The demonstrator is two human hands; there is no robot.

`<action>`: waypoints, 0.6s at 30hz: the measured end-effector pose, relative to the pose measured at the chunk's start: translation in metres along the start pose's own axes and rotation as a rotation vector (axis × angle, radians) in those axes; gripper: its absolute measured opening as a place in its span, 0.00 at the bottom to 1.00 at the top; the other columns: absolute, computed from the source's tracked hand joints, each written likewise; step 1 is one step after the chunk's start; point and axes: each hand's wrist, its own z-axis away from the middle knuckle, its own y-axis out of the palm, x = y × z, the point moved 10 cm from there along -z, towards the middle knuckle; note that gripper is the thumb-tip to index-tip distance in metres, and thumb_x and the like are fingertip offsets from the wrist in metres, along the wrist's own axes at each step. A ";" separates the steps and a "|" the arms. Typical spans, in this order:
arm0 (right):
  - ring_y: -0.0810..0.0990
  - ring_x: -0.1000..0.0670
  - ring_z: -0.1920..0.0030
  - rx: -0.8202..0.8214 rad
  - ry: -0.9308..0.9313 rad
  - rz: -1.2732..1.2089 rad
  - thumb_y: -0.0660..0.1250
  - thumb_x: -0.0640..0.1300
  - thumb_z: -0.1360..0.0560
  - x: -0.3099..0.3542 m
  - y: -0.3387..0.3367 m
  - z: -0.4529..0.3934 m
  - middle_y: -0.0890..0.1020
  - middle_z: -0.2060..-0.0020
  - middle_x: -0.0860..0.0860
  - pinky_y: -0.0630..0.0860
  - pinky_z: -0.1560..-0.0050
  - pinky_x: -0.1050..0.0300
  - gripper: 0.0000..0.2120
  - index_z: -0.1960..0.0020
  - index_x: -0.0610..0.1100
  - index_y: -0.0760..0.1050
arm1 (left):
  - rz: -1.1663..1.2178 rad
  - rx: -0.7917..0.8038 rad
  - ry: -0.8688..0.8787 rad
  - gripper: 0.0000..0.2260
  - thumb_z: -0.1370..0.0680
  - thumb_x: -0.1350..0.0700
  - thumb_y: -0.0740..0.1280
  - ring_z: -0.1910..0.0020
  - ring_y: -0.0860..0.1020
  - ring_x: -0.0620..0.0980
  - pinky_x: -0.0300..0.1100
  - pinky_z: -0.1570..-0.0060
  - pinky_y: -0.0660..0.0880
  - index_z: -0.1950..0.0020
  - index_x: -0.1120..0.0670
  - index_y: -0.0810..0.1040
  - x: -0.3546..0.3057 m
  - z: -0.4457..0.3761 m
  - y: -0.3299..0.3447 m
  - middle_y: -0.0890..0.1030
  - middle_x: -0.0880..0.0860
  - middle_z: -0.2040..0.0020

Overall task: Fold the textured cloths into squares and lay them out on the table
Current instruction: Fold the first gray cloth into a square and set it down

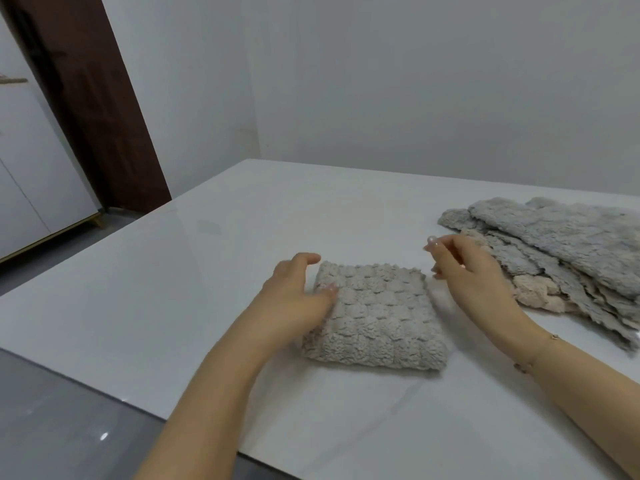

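1. Head view, nearest first: folded cloth (374,317) lies flat on the white table (173,289) at approx 6 o'clock of the tabletop, already squarish, bubbly fleece face up.
2. Left hand (294,296) at the cloth's 9 o'clock edge, fingers relaxed and lightly spread, fingertips resting on the fabric, thumb up and free. Not gripping.
3. Right hand (464,268) just off the cloth's 2 o'clock corner, apart from it, fingers loosely bent, holding nothing.
4. Handling, my read: soft, light, thick pile w/ no stiffness; layers prob spring open if let go. Grippy nap, but the glossy table may let the whole bundle slide. Nothing fragile.
5. Best hold: pinch thru all layers at the far corners, or flat palm on top to press.
6. Farther, 3 o'clock: pile of unfolded cloths (561,251), grey over beige, edges ragged. Take the top one by a loose corner.
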 end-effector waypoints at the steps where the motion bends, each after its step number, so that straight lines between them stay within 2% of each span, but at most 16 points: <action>1: 0.78 0.48 0.58 -0.035 -0.040 0.060 0.60 0.51 0.21 0.010 -0.009 0.000 0.80 0.59 0.47 0.72 0.57 0.60 0.11 0.51 0.46 0.77 | -0.122 0.003 0.046 0.21 0.20 0.48 0.60 0.30 0.62 0.47 0.48 0.30 0.61 0.28 0.44 0.60 -0.014 -0.003 -0.003 0.59 0.46 0.26; 3: 0.77 0.58 0.52 -0.003 -0.126 0.189 0.58 0.48 0.20 0.028 -0.014 0.003 0.80 0.52 0.53 0.68 0.56 0.74 0.11 0.46 0.47 0.78 | -0.351 -0.010 0.228 0.21 0.19 0.49 0.55 0.26 0.54 0.47 0.47 0.29 0.54 0.26 0.45 0.58 -0.052 0.000 0.005 0.54 0.46 0.24; 4: 0.76 0.60 0.50 0.066 -0.147 0.264 0.57 0.48 0.20 0.033 -0.008 0.005 0.80 0.49 0.54 0.67 0.53 0.74 0.12 0.44 0.46 0.77 | -0.444 0.009 0.297 0.21 0.18 0.49 0.53 0.25 0.52 0.47 0.47 0.28 0.52 0.25 0.46 0.57 -0.064 0.004 0.017 0.53 0.46 0.23; 6: 0.75 0.55 0.45 0.224 -0.178 0.381 0.56 0.48 0.19 0.037 0.014 0.016 0.79 0.44 0.50 0.65 0.48 0.67 0.16 0.40 0.41 0.76 | -0.608 0.065 0.294 0.22 0.17 0.49 0.47 0.23 0.46 0.47 0.49 0.26 0.46 0.23 0.49 0.52 -0.058 0.007 0.046 0.48 0.48 0.21; 8: 0.70 0.48 0.35 0.365 -0.219 0.501 0.55 0.48 0.19 0.030 0.039 0.031 0.76 0.37 0.44 0.59 0.40 0.68 0.19 0.37 0.36 0.73 | -0.674 0.110 0.204 0.24 0.17 0.48 0.43 0.23 0.41 0.47 0.51 0.25 0.42 0.22 0.50 0.45 -0.036 0.007 0.064 0.43 0.49 0.21; 10: 0.55 0.51 0.25 0.483 -0.233 0.649 0.50 0.52 0.18 0.017 0.058 0.045 0.61 0.25 0.45 0.45 0.33 0.70 0.25 0.26 0.38 0.59 | -0.643 0.087 0.176 0.25 0.19 0.46 0.39 0.23 0.40 0.46 0.50 0.24 0.42 0.22 0.49 0.42 -0.024 0.007 0.069 0.41 0.48 0.21; 12: 0.45 0.53 0.23 0.542 -0.218 0.787 0.45 0.54 0.18 0.002 0.063 0.052 0.48 0.22 0.47 0.39 0.30 0.65 0.28 0.23 0.41 0.45 | -0.592 0.059 0.175 0.26 0.20 0.45 0.38 0.23 0.39 0.45 0.48 0.24 0.42 0.22 0.48 0.42 -0.020 0.007 0.069 0.40 0.48 0.22; 16: 0.45 0.50 0.23 0.577 -0.147 0.938 0.41 0.56 0.18 -0.011 0.060 0.055 0.47 0.23 0.43 0.41 0.26 0.59 0.30 0.23 0.38 0.42 | -0.540 0.068 0.161 0.24 0.17 0.46 0.44 0.24 0.36 0.49 0.46 0.25 0.40 0.22 0.47 0.42 -0.017 0.006 0.071 0.39 0.50 0.22; 18: 0.51 0.48 0.23 0.600 -0.107 0.916 0.43 0.56 0.18 -0.012 0.058 0.054 0.53 0.23 0.42 0.48 0.25 0.57 0.31 0.23 0.37 0.48 | -0.464 0.089 0.154 0.25 0.18 0.45 0.46 0.24 0.35 0.51 0.45 0.26 0.40 0.22 0.46 0.44 -0.015 0.004 0.070 0.39 0.50 0.22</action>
